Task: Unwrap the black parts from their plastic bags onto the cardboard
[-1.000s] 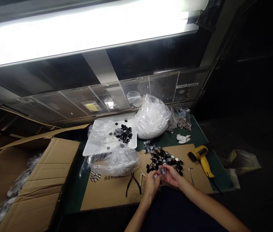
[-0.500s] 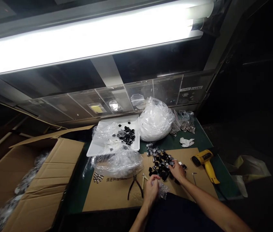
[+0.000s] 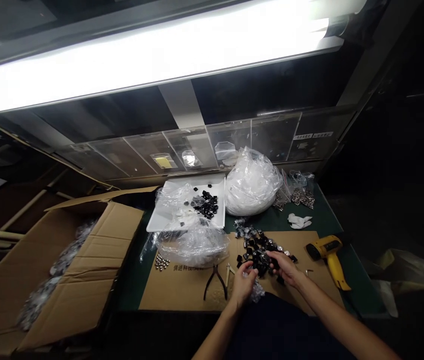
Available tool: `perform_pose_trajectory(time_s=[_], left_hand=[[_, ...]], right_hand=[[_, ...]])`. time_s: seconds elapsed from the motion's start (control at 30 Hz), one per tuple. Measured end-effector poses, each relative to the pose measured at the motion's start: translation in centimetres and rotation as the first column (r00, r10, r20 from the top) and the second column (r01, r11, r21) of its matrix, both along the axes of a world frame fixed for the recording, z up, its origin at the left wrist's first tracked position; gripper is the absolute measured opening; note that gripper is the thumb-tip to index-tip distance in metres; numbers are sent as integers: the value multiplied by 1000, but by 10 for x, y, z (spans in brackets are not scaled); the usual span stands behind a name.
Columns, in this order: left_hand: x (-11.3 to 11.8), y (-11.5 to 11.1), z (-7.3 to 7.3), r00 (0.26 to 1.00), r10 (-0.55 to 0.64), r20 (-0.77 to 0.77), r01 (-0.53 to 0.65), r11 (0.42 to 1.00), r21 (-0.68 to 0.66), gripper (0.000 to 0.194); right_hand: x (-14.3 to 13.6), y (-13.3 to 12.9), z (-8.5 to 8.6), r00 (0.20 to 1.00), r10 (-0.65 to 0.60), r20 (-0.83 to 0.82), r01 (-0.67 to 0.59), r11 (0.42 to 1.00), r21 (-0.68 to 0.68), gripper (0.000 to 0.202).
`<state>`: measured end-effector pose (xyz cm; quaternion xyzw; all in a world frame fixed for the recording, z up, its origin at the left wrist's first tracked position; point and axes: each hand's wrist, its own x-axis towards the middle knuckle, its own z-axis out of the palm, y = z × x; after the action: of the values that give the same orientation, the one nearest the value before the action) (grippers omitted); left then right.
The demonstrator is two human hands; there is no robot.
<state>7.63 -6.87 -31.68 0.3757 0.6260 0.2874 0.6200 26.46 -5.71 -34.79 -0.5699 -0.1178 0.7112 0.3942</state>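
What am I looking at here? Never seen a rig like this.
No robot: a person's bare hands, seen from a head-worn camera looking forward and down. The left hand is beside crumpled clear plastic; the right hand is at a pile of black parts. Whether either grips anything is too small to tell. The pile lies on a cardboard sheet, with pliers and a yellow tool nearby. Behind are a white tray and a big bag; a carton stands left.
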Motion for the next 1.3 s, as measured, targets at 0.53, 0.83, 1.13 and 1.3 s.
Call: perform_pose_trajectory(time_s=[0.53,0.83,1.13,1.3], left_hand=[[-1,6,3,1000,30,6,-30,999,23,34],[-3,1,3,943,149,298,-95,978,-186,49],[-3,-1,1,952,133,277,-91,983,-157,54],[-1,1,0,968,105,227,-68,984,-163,54]], right_hand=[[-24,-5,13,957,139,256,-167,982,89,43],[-4,-9,30,954,260,150,-272,959,72,33],[-2,-13,5,958,57,280,-92,989,113,29],[-9,-18,0,985,-139,99,137,990,32,32]])
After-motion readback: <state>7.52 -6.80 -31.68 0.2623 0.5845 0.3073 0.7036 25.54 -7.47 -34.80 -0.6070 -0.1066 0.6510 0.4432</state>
